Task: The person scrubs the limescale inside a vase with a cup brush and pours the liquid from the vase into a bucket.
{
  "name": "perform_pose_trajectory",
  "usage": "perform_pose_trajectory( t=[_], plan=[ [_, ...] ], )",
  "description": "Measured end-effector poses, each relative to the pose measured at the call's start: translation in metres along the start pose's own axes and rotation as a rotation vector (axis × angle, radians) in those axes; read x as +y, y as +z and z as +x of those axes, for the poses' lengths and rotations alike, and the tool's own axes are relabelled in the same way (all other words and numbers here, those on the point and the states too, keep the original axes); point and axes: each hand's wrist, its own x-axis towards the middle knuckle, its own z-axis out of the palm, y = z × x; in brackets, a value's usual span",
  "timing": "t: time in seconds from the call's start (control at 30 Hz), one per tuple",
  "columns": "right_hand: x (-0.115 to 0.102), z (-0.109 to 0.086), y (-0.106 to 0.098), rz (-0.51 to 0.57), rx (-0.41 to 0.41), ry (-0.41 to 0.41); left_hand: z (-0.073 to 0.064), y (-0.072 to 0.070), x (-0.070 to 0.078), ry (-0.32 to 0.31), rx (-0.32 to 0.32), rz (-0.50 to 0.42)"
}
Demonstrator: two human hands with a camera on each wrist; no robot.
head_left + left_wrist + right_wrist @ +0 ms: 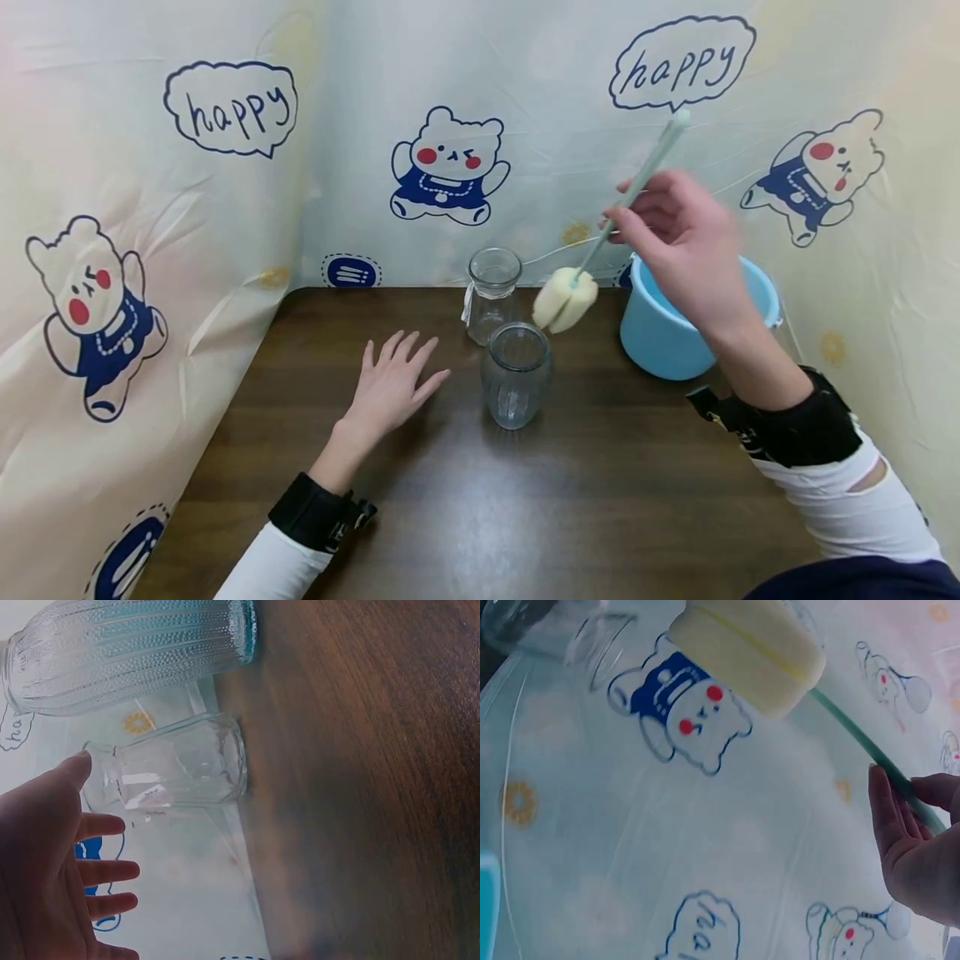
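My right hand [693, 250] pinches the pale green handle of a bottle brush [566, 298] between thumb and fingers. Its cream sponge head points down and hangs just above and right of the mouth of a ribbed glass jar [517, 379]. Behind that jar stands a second glass jar [491, 312] with a flared neck and a white ribbon tied round it. In the right wrist view the sponge head [746, 656] is near and large. My left hand [390, 383], fingers spread and holding nothing, is to the left of the ribbed jar, apart from it.
A light blue bucket [667, 342] stands at the back right, partly behind my right hand and forearm. The brown wooden table [480, 517] meets a printed cloth backdrop [555, 183] at the rear and left.
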Motion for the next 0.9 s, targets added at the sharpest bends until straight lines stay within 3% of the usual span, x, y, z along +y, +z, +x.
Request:
perform_pose_trajectory(
  t=[0.17, 0.43, 0.9],
  plan=[
    [-0.006, 0.000, 0.026, 0.114, -0.103, -0.055, -0.003, 0.003, 0.000, -0.008, -0.001, -0.013],
    [0.020, -0.019, 0.047, 0.005, -0.213, -0.025, -0.002, 0.003, 0.001, 0.007, 0.005, -0.014],
    [0.057, -0.043, 0.057, -0.159, -0.386, 0.041, -0.002, -0.001, 0.001, 0.000, -0.011, -0.021]
  ],
)
